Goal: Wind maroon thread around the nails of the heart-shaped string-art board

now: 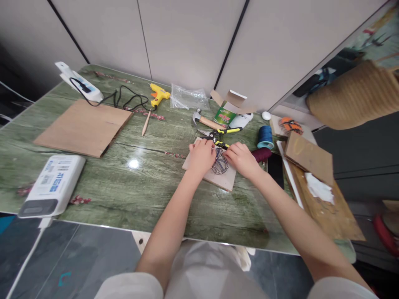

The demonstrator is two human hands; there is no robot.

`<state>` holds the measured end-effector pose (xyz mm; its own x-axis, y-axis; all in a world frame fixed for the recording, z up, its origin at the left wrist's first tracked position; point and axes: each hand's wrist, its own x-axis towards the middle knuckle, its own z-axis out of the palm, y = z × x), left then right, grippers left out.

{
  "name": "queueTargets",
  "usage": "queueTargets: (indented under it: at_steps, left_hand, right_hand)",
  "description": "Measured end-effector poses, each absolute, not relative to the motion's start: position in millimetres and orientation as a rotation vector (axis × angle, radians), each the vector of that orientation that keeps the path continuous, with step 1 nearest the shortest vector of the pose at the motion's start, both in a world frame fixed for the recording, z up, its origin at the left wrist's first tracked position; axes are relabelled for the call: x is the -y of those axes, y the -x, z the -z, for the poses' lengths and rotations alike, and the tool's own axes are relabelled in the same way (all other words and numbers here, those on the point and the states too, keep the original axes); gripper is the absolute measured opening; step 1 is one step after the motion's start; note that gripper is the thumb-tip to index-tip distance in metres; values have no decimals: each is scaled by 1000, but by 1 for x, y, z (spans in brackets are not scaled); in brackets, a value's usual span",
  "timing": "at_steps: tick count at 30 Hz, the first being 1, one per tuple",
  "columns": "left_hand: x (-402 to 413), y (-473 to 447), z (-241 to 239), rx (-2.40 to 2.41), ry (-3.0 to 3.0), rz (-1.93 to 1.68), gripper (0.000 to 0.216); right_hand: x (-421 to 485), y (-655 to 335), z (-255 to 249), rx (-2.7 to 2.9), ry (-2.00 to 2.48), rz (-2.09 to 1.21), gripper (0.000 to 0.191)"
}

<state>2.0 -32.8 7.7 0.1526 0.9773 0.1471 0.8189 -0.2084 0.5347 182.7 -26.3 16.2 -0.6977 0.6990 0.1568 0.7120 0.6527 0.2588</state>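
Note:
A small pale board [222, 181] lies on the table with nails in it and dark thread strung between them in a web pattern [220, 162]. My left hand [202, 157] rests over the board's left side, fingers bent and closed beside the pattern. At the right side of the pattern, my right hand [241, 158] has its fingertips pinched together; what is between them is too small to see. Just beyond my hands lie pliers [213, 135] with black and yellow handles, partly covered. A maroon thread spool [262, 154] lies by my right hand, and a blue thread spool [265, 137] stands behind it.
A hammer [208, 122], an open green box [225, 116] and a plastic bag [189, 97] lie at the back. Further left are a yellow glue gun [159, 94], a pointed wooden stick [146, 124], a brown board [82, 126], a power strip [82, 85] and a white power bank [54, 182]. Wooden boards [311, 158] lie right.

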Motion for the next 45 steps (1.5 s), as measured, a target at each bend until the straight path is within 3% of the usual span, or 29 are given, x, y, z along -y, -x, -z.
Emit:
queueTargets:
  at_steps: [10, 18, 28, 45]
  left_hand:
    - [34, -3, -7, -1724, -2108, -704, 14]
    - [34, -5, -7, -1721, -2110, -677, 16]
    - [33, -3, -12, -1732, -2105, -648, 15]
    - [33, -4, -14, -1737, -2103, -589, 17]
  right_hand:
    - [30, -193, -18, 2975, 1020, 514, 27]
    - [22, -190, 5, 2386, 1530, -136, 17]
    - [6, -195, 5, 2028, 1781, -870, 17]
    - [-2, -197, 7, 2152, 1676, -826, 17]
